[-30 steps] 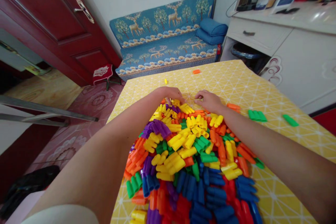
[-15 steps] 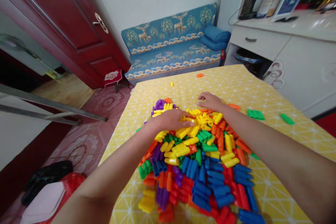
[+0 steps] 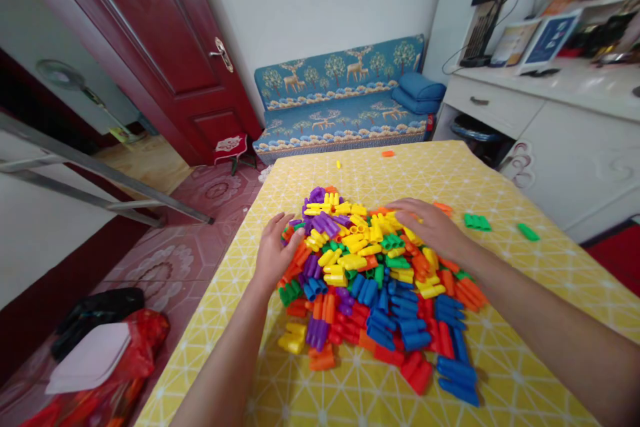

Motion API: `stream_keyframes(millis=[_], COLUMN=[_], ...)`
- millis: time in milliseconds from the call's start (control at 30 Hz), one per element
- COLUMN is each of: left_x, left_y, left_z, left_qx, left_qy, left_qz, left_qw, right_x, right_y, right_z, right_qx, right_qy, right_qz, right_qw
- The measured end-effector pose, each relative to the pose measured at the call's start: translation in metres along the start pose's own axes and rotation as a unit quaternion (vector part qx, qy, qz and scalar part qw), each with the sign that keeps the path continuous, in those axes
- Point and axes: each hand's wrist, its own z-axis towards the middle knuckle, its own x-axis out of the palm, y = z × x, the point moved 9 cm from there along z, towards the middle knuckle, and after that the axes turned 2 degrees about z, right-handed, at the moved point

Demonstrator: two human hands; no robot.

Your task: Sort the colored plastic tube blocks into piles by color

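A heap of plastic pieces in yellow, green, orange, red, blue and purple lies on the table with a yellow patterned cloth [image 3: 360,390]. My left hand [image 3: 277,247] rests at the heap's left edge, its thumb and fingers apart, beside orange and purple pieces [image 3: 325,223]. At the upper right of the heap, my right hand [image 3: 433,227] is over yellow pieces [image 3: 375,227], fingers stretched out and thumb partly hidden. Neither hand visibly holds a piece. Blue pieces [image 3: 457,377] lie at the heap's near right edge.
Green pieces [image 3: 477,221] and an orange piece [image 3: 388,153] lie apart from the heap. Beyond the table are a blue sofa [image 3: 330,113] and a red stool [image 3: 231,145]. A white cabinet [image 3: 575,140] stands right; a metal frame [image 3: 105,180] is left.
My left hand has moved left from the top of the heap to its left edge. My right hand has come nearer and onto the yellow pieces. The camera view has shifted.
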Motion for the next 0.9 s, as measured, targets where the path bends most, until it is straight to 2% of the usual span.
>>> stream_keyframes(millis=[67, 133, 200, 267, 333, 400, 533, 767, 900], left_x=[0.004, 0.012, 0.018, 0.022, 0.026, 0.029, 0.033, 0.045, 0.053], left_y=[0.037, 0.061, 0.068, 0.063, 0.052, 0.041, 0.026, 0.015, -0.001], left_z=[-0.011, -0.021, -0.030, -0.034, -0.036, -0.036, -0.034, -0.026, -0.016], left_qx=[-0.072, -0.123, -0.143, -0.144, -0.139, -0.132, -0.101, -0.100, -0.109], left_qy=[-0.012, 0.006, 0.020, 0.029, 0.041, 0.054, 0.064, 0.092, 0.115], left_qz=[0.017, 0.014, 0.004, -0.011, -0.032, -0.049, -0.075, -0.164, -0.245], left_qw=[0.997, 0.992, 0.990, 0.989, 0.989, 0.989, 0.990, 0.977, 0.956], right_x=[-0.041, -0.073, -0.079, -0.065, -0.039, -0.013, 0.029, 0.071, 0.087], right_y=[-0.049, -0.112, -0.168, -0.183, -0.168, -0.136, -0.082, -0.037, -0.011], right_z=[-0.032, -0.069, -0.102, -0.113, -0.109, -0.097, -0.070, -0.021, 0.006], right_qx=[0.058, 0.170, 0.301, 0.305, 0.258, 0.213, 0.196, 0.233, 0.200], right_qy=[-0.127, -0.211, -0.196, -0.158, -0.129, -0.121, -0.090, -0.005, 0.021], right_qz=[-0.078, -0.172, -0.207, -0.203, -0.148, -0.080, 0.009, 0.113, 0.151], right_qw=[0.987, 0.947, 0.910, 0.917, 0.946, 0.966, 0.976, 0.966, 0.968])
